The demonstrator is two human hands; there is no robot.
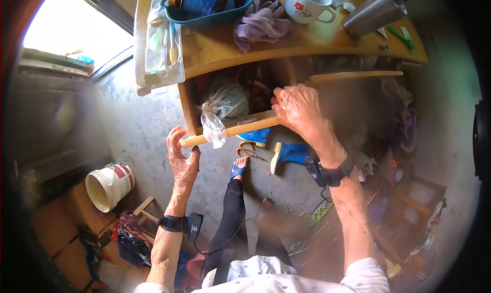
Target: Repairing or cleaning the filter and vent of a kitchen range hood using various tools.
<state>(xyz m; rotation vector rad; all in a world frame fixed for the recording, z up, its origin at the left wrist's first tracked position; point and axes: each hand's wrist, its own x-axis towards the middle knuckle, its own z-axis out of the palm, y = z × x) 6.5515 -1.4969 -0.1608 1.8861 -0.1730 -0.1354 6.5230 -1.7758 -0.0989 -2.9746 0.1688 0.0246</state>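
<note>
A wooden drawer is pulled out from under the desk. Thumb and fingers of my left hand straddle the left end of its front board. My right hand curls over the right end of that board, with its palm turned away from view. A bit of red shows at the right fingertips; I cannot make out what it is. Inside the drawer lies a knotted clear plastic bag with something greenish in it, its loose end hanging over the front board. Deeper in the drawer, dark and red items are in shadow.
On the desk are a teal basket, a purple cloth, a flowered mug, a steel tumbler and a packaged toothbrush. Below lie scissors and blue boots. A white bucket stands left.
</note>
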